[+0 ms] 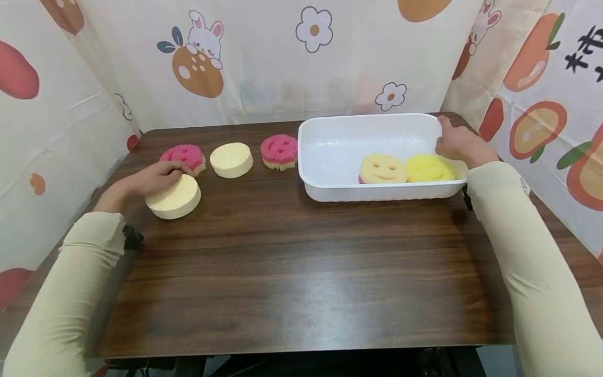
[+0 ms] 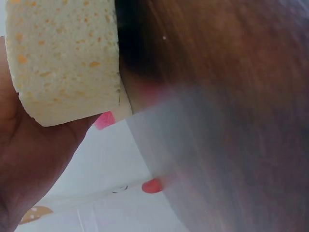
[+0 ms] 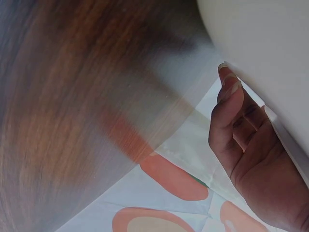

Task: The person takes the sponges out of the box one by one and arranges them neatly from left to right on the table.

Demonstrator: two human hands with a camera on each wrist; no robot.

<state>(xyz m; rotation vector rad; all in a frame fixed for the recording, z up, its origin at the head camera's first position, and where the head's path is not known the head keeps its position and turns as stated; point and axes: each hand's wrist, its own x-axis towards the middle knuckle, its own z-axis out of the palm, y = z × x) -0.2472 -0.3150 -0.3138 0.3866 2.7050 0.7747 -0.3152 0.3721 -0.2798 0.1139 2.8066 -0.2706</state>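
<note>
We are gripping a cream round sponge (image 1: 174,200) with our left hand (image 1: 147,184), near the left edge of the worktop (image 1: 292,272); its fingers are clamping the sponge's side. Whether the sponge is touching the wood, we are not managing to tell.

Just beyond those fingers, a pink sponge (image 1: 181,153) is sitting toward the back left corner, partly hidden. Farther right along the back edge, a second cream sponge (image 1: 231,160) is lying flat, and a pink smiley sponge (image 1: 280,150) is resting just beside the left end of a white tray (image 1: 377,193).

The tray is standing toward the back right corner, holding a pale smiling sponge (image 1: 383,170) and a bright yellow sponge (image 1: 428,170) near its front wall. With our right hand (image 1: 464,144) we are holding its right end, the fingers clamping the rim.
</note>
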